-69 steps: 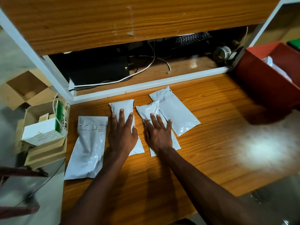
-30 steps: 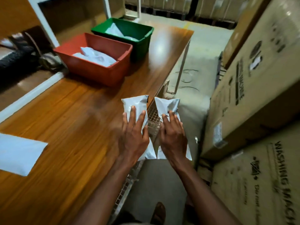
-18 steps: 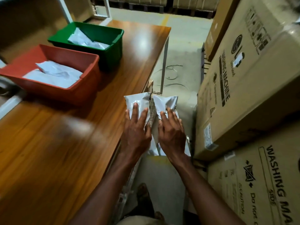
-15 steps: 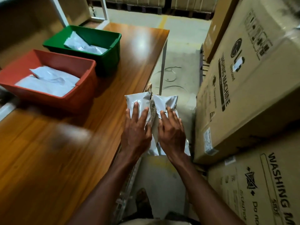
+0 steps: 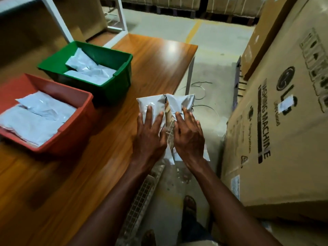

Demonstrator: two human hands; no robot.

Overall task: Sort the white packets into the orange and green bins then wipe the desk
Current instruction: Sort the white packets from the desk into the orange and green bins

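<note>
Your left hand point(image 5: 148, 137) and right hand point(image 5: 189, 139) each carry a packet (fingers flat on top, thumbs probably beneath); drop one per bin.

Centre frame, the left hand point(image 5: 149, 137) and right hand point(image 5: 189, 139) each carry a white packet point(image 5: 150, 103); orange bin point(image 5: 78, 128) and green bin point(image 5: 117, 86) at left

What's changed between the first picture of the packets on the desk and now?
The left hand and right hand each picked a white packet off the desk and carried it away from the shelf toward the orange bin and green bin. The left packet and right packet are now held side by side at the desk edge. Both grips are unchanged over the last second.
</note>
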